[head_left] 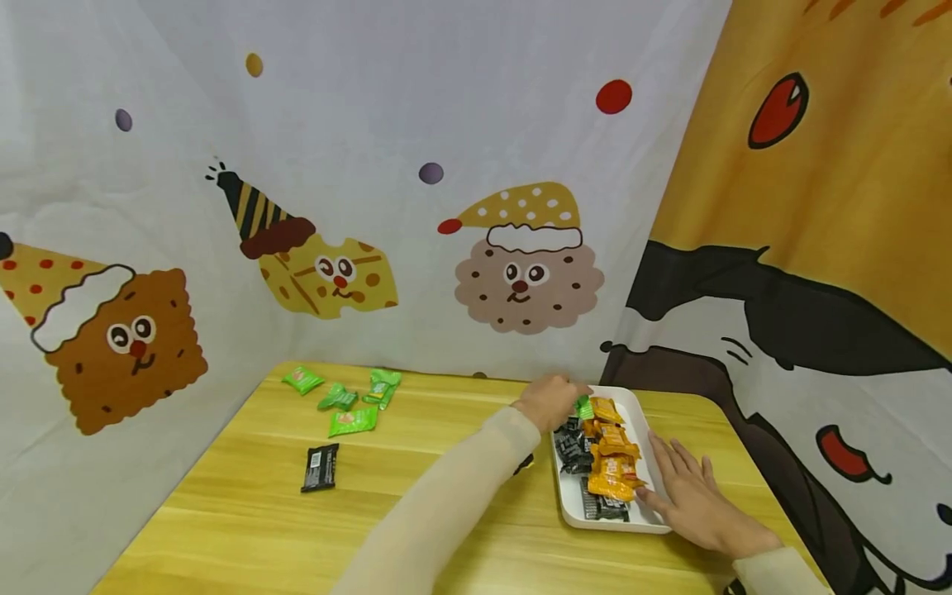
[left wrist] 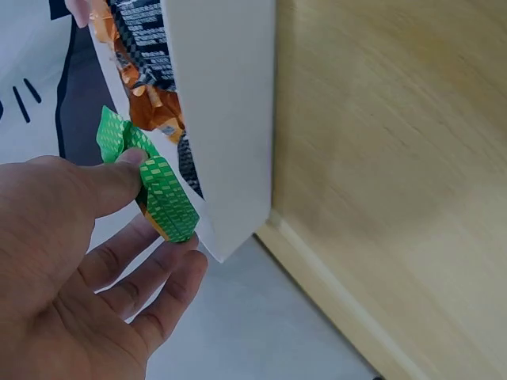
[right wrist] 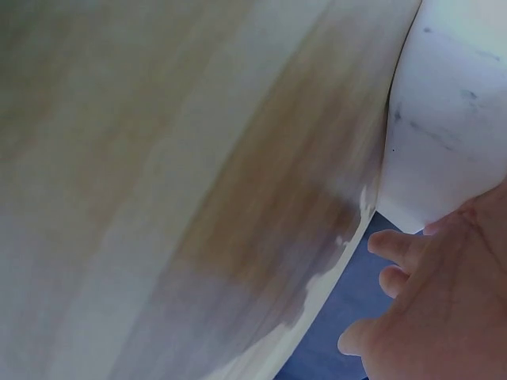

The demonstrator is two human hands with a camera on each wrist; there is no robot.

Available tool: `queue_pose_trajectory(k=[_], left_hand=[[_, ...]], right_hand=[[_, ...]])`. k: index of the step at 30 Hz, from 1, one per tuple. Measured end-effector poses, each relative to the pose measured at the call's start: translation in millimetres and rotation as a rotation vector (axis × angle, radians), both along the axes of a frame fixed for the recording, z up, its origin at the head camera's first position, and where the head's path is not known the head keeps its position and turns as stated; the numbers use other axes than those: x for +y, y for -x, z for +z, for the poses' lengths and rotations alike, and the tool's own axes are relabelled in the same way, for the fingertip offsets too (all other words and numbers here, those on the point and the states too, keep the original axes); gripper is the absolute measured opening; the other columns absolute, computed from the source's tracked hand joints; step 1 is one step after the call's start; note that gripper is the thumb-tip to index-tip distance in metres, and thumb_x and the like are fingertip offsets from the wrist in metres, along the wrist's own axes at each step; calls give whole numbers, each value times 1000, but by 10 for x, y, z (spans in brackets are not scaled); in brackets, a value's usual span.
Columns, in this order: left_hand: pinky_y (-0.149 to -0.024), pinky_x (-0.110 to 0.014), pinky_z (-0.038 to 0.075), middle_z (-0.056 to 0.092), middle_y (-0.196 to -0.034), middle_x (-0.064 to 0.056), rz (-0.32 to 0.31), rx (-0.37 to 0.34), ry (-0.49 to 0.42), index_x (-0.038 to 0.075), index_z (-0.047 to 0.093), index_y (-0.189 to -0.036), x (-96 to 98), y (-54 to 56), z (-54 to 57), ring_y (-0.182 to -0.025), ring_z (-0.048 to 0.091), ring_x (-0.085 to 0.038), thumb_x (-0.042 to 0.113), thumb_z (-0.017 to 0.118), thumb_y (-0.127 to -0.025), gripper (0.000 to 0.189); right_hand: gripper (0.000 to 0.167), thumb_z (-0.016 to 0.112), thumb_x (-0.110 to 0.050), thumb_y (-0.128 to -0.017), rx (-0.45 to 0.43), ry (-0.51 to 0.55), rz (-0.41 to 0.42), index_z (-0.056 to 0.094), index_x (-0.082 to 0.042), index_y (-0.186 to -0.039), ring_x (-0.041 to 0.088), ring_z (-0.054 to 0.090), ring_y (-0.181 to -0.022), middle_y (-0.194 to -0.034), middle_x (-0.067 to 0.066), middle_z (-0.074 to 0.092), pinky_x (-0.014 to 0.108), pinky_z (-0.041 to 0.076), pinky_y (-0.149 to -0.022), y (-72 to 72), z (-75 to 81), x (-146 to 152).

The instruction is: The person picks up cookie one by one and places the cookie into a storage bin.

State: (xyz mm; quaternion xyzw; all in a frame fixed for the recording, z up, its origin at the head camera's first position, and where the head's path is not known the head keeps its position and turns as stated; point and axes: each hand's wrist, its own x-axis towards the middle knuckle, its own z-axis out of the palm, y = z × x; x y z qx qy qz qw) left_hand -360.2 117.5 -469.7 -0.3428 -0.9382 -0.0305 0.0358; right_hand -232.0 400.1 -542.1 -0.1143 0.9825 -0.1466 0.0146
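Observation:
My left hand (head_left: 549,403) is over the far end of a white tray (head_left: 638,417), pinching a green-wrapped sweet (left wrist: 168,198) between thumb and fingers. In the left wrist view the sweet hangs right by the tray's rim. Several orange-wrapped sweets (head_left: 616,475) lie in a column down the middle of the tray. Black-wrapped sweets (head_left: 573,448) sit along its left side and near end. Against the tray's right side rests my right hand (head_left: 695,506), fingers extended and thumb at the rim. The right wrist view shows it beside the tray's white outer wall (right wrist: 444,119).
Several green-wrapped sweets (head_left: 353,421) lie at the back left of the wooden table (head_left: 245,512). A black packet (head_left: 321,468) is closer in, and a small dark packet (head_left: 525,463) shows partly behind my left forearm. A printed cloth (head_left: 357,107) hangs behind the table.

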Motion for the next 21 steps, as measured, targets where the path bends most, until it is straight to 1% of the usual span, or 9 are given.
queue_pose_trajectory(k=[3, 7, 10, 13, 17, 21], left_hand=[[-105, -25, 67, 82, -143, 1, 11, 7, 11, 33, 65, -167, 28, -16, -1, -127, 79, -14, 26, 76, -116, 53], [-106, -26, 67, 79, -148, -1, 38, 9, 17, 34, 58, -173, 38, -36, -1, -131, 78, -15, 28, 71, -119, 56], [-109, -28, 67, 77, -153, -2, 45, -6, 10, 33, 54, -175, 26, -51, -11, -135, 76, -17, 31, 69, -120, 58], [-110, -29, 67, 74, -157, -1, 44, -30, -3, 32, 54, -175, 1, -55, -31, -138, 75, -17, 34, 68, -120, 56], [-112, -32, 66, 70, -164, 0, 50, -56, 2, 33, 55, -174, -77, -55, -48, -144, 72, -18, 40, 64, -122, 54], [-118, -37, 64, 67, -169, 0, 42, -62, 0, 31, 56, -174, -230, -86, -46, -148, 70, -20, 43, 61, -123, 53]], right_hand=[[103, 63, -63, -115, -2, 0, 1, 22, 2, -183, 68, 24, -170, -186, 38, 30, 100, 11, -126, -8, 3, -18], [102, 64, -62, -115, 13, 1, 5, 23, 2, -183, 67, 25, -170, -187, 36, 30, 99, 12, -126, -11, 12, -27], [103, 64, -63, -114, 15, -7, 2, 23, 3, -182, 67, 26, -170, -186, 37, 30, 99, 13, -127, -19, 17, -24], [103, 64, -63, -115, 13, -12, -2, 24, 4, -182, 68, 26, -169, -186, 38, 31, 99, 14, -127, -31, 21, -12], [103, 65, -62, -115, 15, -10, -3, 24, 4, -182, 69, 26, -169, -185, 39, 30, 99, 13, -126, -40, 29, -1], [102, 65, -62, -115, 21, -13, 2, 24, 3, -182, 68, 25, -169, -185, 39, 31, 99, 13, -126, -31, 17, 1]])
